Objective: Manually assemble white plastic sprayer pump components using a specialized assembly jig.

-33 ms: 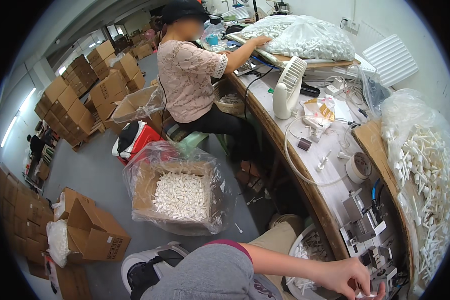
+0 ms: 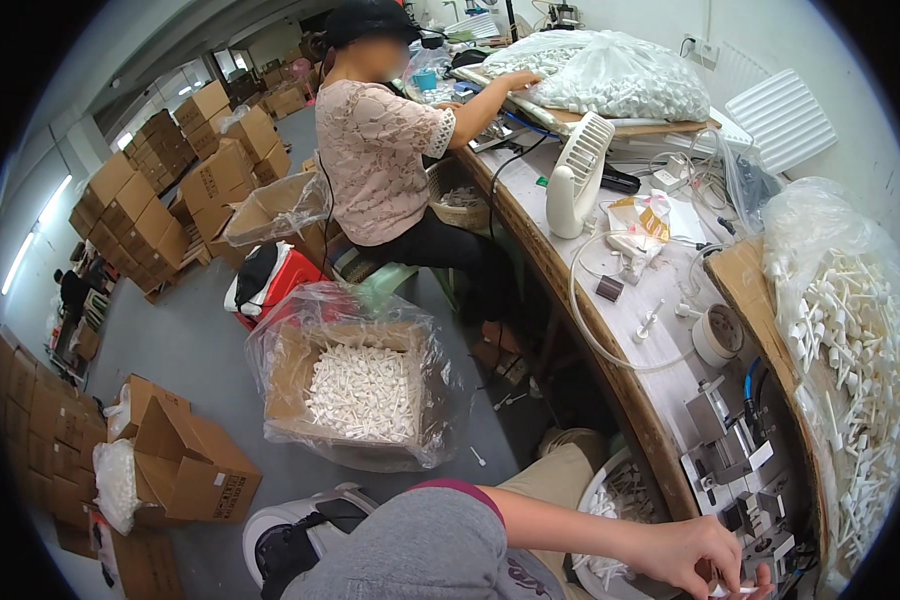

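Note:
At the lower right edge, my left hand (image 2: 698,556) reaches across from the grey sleeve, its thumb and fingers pinched on a small white plastic piece (image 2: 732,590). Just beyond it, only some fingertips of my right hand (image 2: 763,580) show; the rest is cut off by the picture's edge, so its grip is hidden. Both hands are close to a metal fixture (image 2: 760,512) on the bench. Below my left forearm stands a white tub (image 2: 588,497) holding many white plastic stems.
A large bag of white stems (image 2: 840,330) lies along the bench's right side. On the worktable (image 2: 530,215) are a white fan (image 2: 577,175), a tape roll (image 2: 717,335) and loose tubing. A lined carton (image 2: 288,375) of white parts sits on the floor. A co-worker (image 2: 380,165) sits further along.
The white piece in my left fingers has shifted slightly. The rest looks the same.

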The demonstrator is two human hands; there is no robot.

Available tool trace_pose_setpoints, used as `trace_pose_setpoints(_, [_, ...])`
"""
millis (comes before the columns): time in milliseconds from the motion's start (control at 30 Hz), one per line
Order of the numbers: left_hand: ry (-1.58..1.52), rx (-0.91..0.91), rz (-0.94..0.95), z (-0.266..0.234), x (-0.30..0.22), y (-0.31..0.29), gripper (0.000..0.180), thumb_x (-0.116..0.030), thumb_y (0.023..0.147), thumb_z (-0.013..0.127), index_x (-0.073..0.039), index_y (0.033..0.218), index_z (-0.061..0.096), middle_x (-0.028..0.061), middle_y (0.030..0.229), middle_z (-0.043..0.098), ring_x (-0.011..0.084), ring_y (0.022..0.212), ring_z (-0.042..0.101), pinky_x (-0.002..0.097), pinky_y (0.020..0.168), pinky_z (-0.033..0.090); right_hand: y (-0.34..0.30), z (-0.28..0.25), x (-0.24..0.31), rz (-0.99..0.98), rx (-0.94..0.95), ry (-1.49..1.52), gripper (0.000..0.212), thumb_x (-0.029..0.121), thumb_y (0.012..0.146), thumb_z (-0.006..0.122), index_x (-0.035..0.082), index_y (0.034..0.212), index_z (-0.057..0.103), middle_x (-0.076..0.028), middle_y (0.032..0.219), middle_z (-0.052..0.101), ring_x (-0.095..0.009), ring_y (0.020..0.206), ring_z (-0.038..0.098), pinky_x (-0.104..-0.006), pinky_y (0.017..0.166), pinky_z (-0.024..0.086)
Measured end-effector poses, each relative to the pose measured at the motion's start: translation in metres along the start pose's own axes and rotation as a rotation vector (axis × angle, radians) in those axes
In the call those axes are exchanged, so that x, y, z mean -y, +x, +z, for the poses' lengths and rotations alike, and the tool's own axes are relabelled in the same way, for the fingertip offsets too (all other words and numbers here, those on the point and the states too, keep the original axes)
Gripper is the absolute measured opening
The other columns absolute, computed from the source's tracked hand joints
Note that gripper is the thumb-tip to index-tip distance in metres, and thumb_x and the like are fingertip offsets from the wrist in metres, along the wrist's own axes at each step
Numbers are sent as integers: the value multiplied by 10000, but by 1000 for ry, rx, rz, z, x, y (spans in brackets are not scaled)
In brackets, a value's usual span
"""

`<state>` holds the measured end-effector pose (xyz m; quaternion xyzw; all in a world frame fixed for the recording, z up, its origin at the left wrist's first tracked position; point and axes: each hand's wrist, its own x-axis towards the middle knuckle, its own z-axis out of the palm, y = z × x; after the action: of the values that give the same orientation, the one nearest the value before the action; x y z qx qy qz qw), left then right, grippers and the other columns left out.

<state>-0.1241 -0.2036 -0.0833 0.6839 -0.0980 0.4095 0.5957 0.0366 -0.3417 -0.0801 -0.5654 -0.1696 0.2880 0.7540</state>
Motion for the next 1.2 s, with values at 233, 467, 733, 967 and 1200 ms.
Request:
trace_pose_setpoints(233, [209,74,59,0,-4,-11,269,-102,810,794,-43,1071,765,116,1169,704,259,985,674,376,830,533,-9,8,4,1,123,-198,244,247,1035,595,9,1006,639,21,716,553,-54,572,456,-213,507,358])
trace_pose_setpoints(467, [146,109,130,-1,-7,-11,231,-55,777,747,24,989,699,148,1088,697,283,872,681,363,725,576,32,-15,-27,-233,-111,-103,227,168,994,614,-3,1143,615,-14,750,588,-23,500,404,-207,435,288])
trace_pose_setpoints(733, [408,79,75,-13,-15,-14,280,8,760,756,63,1030,705,189,1247,669,285,909,720,352,748,607,-4,38,-2,-78,83,-76,242,156,1037,511,-59,1037,621,-209,851,730,-110,452,529,-230,457,438])
trace_pose_setpoints(967, [512,114,7,-8,-14,-14,329,9,702,794,55,1023,738,165,1205,696,264,909,727,338,774,614,-8,43,-4,60,191,101,286,181,1047,517,-71,1007,647,-224,860,737,-141,496,616,-243,512,508])
trace_pose_setpoints(1200, [561,135,25,-11,-12,-16,313,1,699,793,58,1004,742,163,1202,696,266,933,727,338,775,612,-8,47,-6,137,262,176,292,180,1044,531,-74,996,667,-223,875,738,-140,520,630,-249,545,523])
